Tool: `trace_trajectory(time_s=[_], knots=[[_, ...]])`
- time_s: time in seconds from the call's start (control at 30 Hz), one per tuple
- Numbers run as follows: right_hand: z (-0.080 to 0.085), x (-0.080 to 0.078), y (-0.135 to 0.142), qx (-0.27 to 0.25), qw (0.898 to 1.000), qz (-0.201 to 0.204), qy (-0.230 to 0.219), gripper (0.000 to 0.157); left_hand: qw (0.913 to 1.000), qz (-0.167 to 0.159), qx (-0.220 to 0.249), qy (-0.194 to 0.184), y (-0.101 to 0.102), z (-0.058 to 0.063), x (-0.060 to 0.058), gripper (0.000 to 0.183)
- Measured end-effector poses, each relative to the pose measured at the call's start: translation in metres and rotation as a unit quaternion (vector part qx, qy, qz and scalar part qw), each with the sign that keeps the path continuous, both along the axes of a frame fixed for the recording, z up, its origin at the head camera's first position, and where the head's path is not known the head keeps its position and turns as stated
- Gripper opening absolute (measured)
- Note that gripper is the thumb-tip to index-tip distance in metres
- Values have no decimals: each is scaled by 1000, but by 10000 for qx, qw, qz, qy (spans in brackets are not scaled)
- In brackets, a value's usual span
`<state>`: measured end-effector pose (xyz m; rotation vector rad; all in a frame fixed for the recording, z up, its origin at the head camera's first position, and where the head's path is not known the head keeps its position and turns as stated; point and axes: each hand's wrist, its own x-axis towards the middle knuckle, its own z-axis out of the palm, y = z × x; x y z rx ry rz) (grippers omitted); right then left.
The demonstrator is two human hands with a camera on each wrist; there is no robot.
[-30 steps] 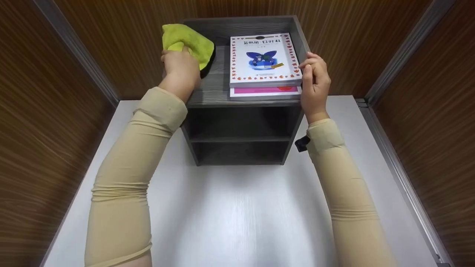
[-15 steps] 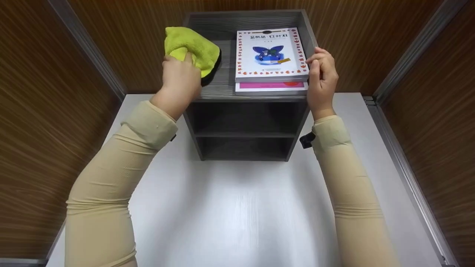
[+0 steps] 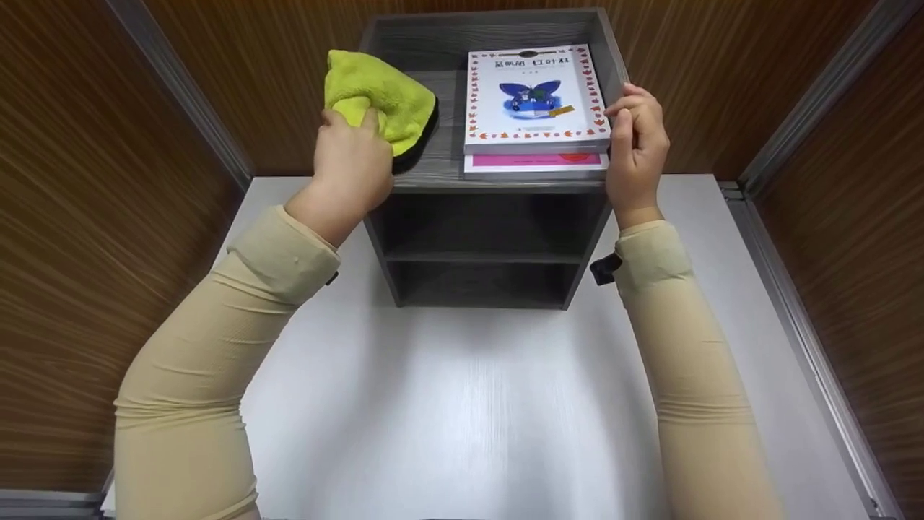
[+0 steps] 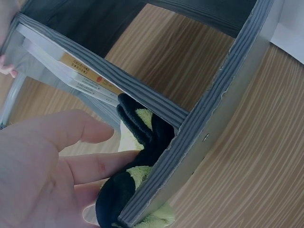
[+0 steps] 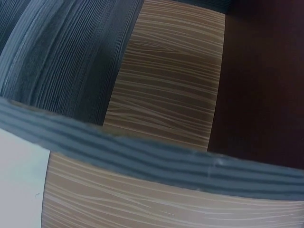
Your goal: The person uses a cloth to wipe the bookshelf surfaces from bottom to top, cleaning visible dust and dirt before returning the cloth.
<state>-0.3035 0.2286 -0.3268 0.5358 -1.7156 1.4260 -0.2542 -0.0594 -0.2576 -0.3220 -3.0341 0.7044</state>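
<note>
Hands were both up at the top of the grey shelf unit [image 3: 491, 238], which stood at the counter's [image 3: 469, 404] far edge against the wooden wall. My left hand [image 3: 354, 162] reached forward with the arm bent at the elbow, fingers curled into the yellow-green cloth [image 3: 379, 101], pressing it on the top shelf's left part. My right hand [image 3: 635, 155] stood edge-on at the unit's right side, fingers bent against the right edge of the stacked books [image 3: 535, 108]. I could not tell whether it gripped them or only touched. Books lay flat on the top shelf's right part, just beside the cloth.
</note>
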Motion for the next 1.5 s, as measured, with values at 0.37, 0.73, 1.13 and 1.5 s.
trace_trajectory(time_s=[0.37, 0.73, 1.13, 1.5], knots=[[-1, -3, -3, -18, 9999, 100, 28, 23, 9998, -91, 87, 127, -4, 3, 10, 33], [12, 5, 5, -45, 9995, 131, 287, 22, 9992, 329, -215, -122, 14, 11, -4, 39], [11, 3, -1, -66, 9996, 158, 244, 22, 9978, 543, -26, -378, 10, 14, -18, 41], [2, -4, 0, 85, 9995, -60, 311, 29, 9994, -64, 309, 114, -3, 7, -8, 30]])
